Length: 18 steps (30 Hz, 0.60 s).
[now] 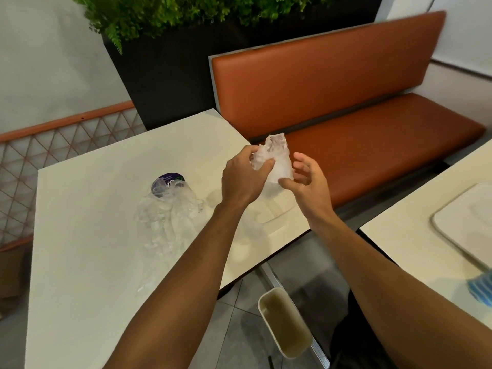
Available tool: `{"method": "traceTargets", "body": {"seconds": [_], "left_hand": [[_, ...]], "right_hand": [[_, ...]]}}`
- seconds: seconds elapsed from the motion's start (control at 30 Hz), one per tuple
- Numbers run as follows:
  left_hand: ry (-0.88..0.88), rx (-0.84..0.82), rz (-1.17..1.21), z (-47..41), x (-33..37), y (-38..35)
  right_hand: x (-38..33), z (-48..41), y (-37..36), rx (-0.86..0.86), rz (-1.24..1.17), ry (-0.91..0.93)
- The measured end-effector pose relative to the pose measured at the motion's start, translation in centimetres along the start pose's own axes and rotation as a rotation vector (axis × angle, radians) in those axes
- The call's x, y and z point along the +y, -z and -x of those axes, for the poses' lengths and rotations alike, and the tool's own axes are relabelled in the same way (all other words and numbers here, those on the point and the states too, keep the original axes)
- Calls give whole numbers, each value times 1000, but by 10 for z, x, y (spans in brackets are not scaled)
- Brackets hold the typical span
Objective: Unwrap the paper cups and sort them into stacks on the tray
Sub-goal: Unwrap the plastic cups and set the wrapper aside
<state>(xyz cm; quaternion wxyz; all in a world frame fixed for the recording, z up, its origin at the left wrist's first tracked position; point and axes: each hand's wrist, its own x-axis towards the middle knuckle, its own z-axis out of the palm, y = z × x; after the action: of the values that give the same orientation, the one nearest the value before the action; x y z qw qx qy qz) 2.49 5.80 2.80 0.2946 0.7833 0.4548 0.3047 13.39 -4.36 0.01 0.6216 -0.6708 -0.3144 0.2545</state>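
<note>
A crumpled wad of clear plastic wrap (275,159) is held over the far edge of the table (87,235). It is pinched by the curled fingers of the left hand (243,178). The fingers of the right hand (308,186) are spread loose, with the thumb touching the wad. A second clear wrapper (167,219), purple-labelled, lies flat on the table. One cream tray (463,225) is seen on the neighbouring table.

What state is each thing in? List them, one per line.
plastic wrap: crumpled, held in the air.
left hand: grips the plastic wrap.
right hand: fingers spread, thumb touching the plastic wrap.
labelled wrapper: crumpled, lying on the table.
bin: upright, top open.
</note>
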Motion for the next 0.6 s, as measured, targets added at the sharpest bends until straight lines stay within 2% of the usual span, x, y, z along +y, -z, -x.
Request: {"method": "traceTargets", "body": {"seconds": [0.17,0.33,0.47,0.6], "left_hand": [[-10,15,109,17,27,14],[-48,-113,211,46,45,18],[-80,-228,319,79,66,21],[-143,-301,434,116,87,13]], "right_hand": [[-1,19,19,-31,-21,-48],[-6,49,48,-110,-23,88],[-13,78,78,-28,45,108],[-24,112,108,14,12,98]]}}
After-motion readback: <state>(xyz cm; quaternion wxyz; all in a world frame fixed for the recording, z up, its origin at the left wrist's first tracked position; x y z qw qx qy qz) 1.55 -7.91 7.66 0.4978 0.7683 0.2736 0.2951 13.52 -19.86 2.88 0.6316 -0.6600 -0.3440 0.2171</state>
